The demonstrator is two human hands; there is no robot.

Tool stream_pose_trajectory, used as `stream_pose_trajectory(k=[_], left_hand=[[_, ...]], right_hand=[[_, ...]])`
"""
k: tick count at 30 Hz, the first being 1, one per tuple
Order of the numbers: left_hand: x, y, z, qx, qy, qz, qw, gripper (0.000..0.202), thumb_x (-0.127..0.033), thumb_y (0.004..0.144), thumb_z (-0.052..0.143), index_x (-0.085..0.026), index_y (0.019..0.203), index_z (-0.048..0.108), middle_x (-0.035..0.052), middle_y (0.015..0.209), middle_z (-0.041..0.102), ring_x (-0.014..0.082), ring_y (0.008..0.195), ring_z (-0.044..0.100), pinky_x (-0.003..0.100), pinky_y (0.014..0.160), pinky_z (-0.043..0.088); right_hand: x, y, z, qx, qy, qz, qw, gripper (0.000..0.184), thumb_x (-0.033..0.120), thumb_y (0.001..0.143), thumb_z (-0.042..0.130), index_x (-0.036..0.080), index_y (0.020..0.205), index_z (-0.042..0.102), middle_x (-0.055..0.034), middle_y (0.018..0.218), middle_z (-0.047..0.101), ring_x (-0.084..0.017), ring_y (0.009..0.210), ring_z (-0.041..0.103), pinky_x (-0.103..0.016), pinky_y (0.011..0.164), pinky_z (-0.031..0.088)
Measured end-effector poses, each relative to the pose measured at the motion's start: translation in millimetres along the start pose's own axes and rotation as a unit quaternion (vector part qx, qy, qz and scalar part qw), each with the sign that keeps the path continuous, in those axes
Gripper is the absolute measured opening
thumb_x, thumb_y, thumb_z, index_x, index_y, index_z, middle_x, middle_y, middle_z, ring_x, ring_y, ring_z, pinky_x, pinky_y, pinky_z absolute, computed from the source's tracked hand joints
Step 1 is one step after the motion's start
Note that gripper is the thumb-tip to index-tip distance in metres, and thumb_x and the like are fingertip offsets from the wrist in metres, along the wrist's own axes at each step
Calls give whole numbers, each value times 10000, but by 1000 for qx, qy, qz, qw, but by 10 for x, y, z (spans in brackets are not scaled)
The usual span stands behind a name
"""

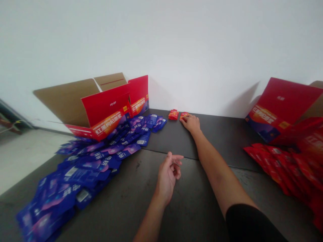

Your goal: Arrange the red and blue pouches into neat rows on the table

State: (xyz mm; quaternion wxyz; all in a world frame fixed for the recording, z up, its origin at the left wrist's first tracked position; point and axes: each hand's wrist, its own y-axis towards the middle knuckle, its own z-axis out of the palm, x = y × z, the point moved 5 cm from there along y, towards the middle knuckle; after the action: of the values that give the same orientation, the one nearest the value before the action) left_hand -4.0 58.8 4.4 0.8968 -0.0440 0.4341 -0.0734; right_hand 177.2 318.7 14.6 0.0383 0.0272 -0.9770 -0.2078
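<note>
A white wall [202,50] rises behind a dark surface [217,141], and we are working at its far edge with our bare hands. Our right hand [190,123] reaches out, its fingers [185,117] lying on a small red sachet [183,116]; they seem to press it down, but we cannot tell whether they truly grip it. Our left hand [168,174] hangs nearer to us, half curled and empty, over a seam [171,153] in the surface. Just left of the small red sachet sits a second red sachet [173,114]. Farther left of it spreads a spill of blue sachets [83,171], with an open red-and-kraft carton [106,114] beyond them. Well to its right, a second carton [280,107] leans beside a heap of red sachets [285,161].

The small red sachet looks light, soft and thin, its glossy film likely to slip on the surface and crease easily. Since it lies so low and flat, we judge the best hold to be a pinch at one edge or corner, between thumb and fingertip, with only gentle pressure
</note>
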Motion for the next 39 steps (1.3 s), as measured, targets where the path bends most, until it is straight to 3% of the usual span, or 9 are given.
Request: stream_pose_trajectory(k=[11,20,39], left_hand=[[22,9,-69,-47,79,51,994,375,-525,810,719,-150,805,719,-17,631,544,56,459,400,223,437,252],[23,-1,-85,-40,85,56,994,204,-360,833,689,-160,803,717,-20,634,547,54,465,404,213,440,260],[2,-23,-67,-35,100,55,993,216,-374,798,682,-163,805,727,-16,632,547,61,467,405,223,444,264]], right_hand=[[55,20,-1,22,8,9,1000,503,501,1035,339,234,1280,688,-149,1330,589,-300,1155,500,-408,938,388],[22,3,43,23,19,-4,1000,475,454,1037,330,257,1315,662,-135,1365,567,-309,1178,473,-437,960,376],[16,36,63,32,36,-20,999,468,436,1041,337,258,1381,605,-119,1425,543,-312,1220,471,-448,981,405]])
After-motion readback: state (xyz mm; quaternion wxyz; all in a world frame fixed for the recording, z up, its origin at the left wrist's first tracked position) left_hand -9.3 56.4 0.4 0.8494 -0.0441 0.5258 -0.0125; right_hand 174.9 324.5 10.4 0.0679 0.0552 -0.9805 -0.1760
